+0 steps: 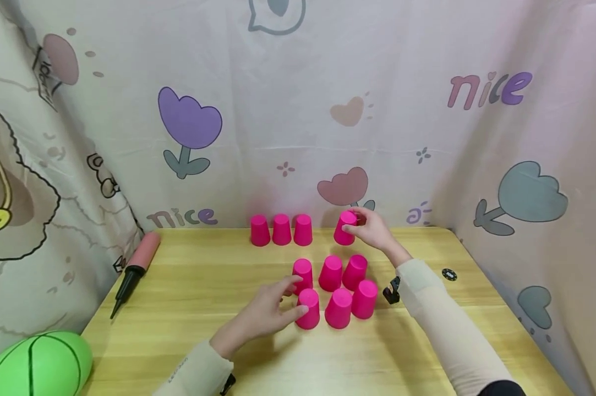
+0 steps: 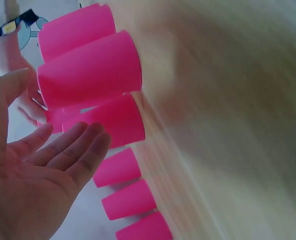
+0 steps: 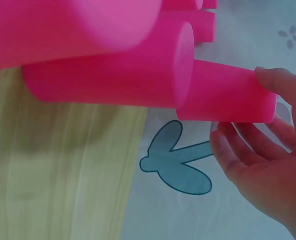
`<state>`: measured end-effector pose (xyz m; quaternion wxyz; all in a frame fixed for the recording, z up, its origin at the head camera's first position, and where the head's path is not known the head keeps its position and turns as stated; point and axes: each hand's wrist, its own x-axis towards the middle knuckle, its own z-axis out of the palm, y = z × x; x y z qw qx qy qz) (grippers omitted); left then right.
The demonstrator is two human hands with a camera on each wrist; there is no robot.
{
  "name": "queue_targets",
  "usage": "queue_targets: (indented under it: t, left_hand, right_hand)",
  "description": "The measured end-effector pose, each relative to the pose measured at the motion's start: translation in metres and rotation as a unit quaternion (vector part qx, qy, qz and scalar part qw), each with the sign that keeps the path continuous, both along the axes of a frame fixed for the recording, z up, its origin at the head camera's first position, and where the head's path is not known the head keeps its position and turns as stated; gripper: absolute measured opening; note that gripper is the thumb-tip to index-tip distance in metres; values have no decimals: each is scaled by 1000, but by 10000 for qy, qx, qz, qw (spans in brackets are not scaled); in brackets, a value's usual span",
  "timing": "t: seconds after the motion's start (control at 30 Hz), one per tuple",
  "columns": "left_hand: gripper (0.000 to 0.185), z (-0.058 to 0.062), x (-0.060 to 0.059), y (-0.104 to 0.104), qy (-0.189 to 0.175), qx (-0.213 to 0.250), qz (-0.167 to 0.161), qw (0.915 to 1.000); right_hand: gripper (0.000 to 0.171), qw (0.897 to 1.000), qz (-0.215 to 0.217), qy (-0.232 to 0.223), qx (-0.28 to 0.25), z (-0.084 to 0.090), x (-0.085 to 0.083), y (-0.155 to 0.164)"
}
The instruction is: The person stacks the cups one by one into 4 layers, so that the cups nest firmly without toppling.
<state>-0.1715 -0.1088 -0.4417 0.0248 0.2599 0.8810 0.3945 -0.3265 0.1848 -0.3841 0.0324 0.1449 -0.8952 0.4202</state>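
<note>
My right hand (image 1: 372,226) holds a pink plastic cup (image 1: 345,228), upside down and slightly tilted, between thumb and fingers near the table's back edge. In the right wrist view the thumb lies on one side of that cup (image 3: 228,92) and the fingers on the other. Whether its rim touches the table I cannot tell. My left hand (image 1: 260,311) is beside the near group of upside-down pink cups, thumb by the front left cup (image 1: 309,309) and fingertips by the cup behind it (image 1: 302,275). Its fingers look loosely extended in the left wrist view, gripping nothing.
Three upside-down pink cups (image 1: 281,230) stand in a row at the back. Several more cups (image 1: 338,309) make up the near group. A black chip (image 1: 449,274) lies at right, a pink and black pump (image 1: 138,267) at left, and a green balloon (image 1: 55,363) front left.
</note>
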Motion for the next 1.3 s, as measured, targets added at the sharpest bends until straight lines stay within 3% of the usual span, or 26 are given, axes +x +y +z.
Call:
queue_targets:
  t: [0.27,0.6,0.8,0.97,1.3]
  left_hand:
    - [66,-10,4,9,-25,293,-102,9995]
    - [62,-21,6,17,-95,382,-266,9989]
    - [56,-23,5,18,-86,381,-197,9990]
    - [52,-28,2,17,-53,355,-212,9991]
    - [53,-29,2,16,-246,375,-183,9988]
  right_hand:
    - [55,9998,-82,-155,14,-5,-22,-15]
    - [57,9985,39,-309,443,-17,-33,-29]
    - [52,9964,155,-183,809,-10,-43,-43]
    - [51,9958,268,-349,806,-8,-49,-53]
    - [49,9950,239,-624,745,-19,-58,-51]
